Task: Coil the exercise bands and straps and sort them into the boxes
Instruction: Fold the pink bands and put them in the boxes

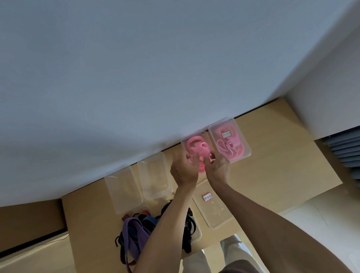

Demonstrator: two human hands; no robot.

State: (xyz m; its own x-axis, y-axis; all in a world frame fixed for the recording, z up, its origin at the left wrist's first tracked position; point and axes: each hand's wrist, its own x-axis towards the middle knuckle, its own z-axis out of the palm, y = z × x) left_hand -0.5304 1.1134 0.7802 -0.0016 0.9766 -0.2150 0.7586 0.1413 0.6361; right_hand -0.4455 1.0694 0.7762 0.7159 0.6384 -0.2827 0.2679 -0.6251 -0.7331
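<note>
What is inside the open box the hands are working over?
A coiled pink band lies in the box; both hands cover its near half.

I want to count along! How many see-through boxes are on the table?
4: two empty boxes at left, one under the hands with pink bands, one lidded at right. More may hide behind the arms.

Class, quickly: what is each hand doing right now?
Left hand: fingers straight, touching the pink band.
Right hand: grip curled round the same pink band.
</note>
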